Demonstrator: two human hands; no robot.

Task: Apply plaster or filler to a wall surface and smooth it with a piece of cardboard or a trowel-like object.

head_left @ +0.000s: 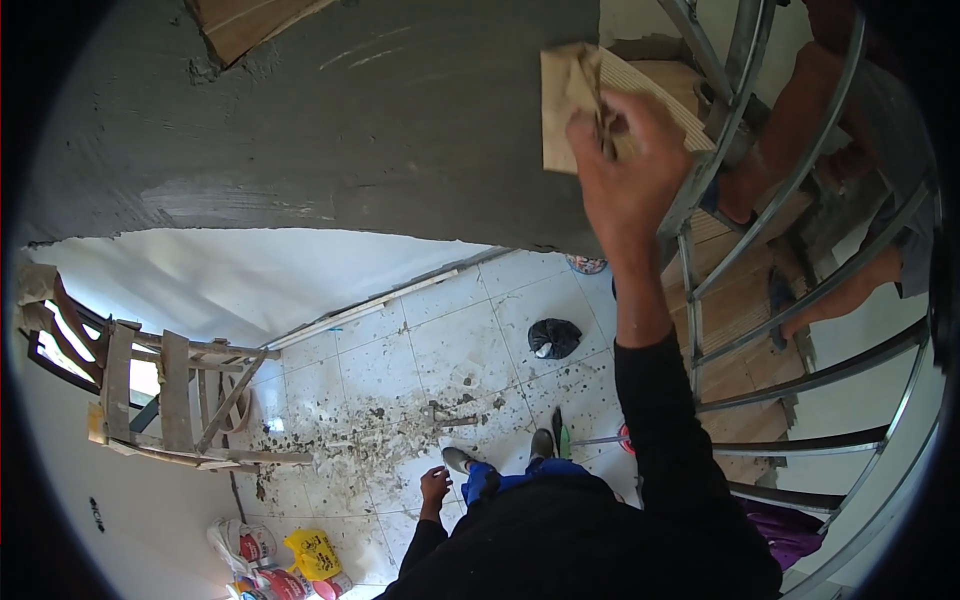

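Note:
My right hand (632, 150) is raised at the upper right, closed on a folded, crumpled piece of brown paper (560, 105). The paper lies against the right edge of a wall band coated in smooth grey cement plaster (420, 130). Faint curved trowel marks show on the plaster. My left hand (435, 487) hangs low by my side, its fingers loosely apart with nothing visible in them. It is over the splattered floor and touches nothing.
Metal stair railings (775, 190) curve along the right, with another person's legs (800, 120) on the wooden stairs behind them. A wooden trestle (180, 390) stands at left. Plaster debris (370, 440) and a black bag (553, 339) lie on the tiles. Buckets and a yellow bag (313, 555) sit lower left.

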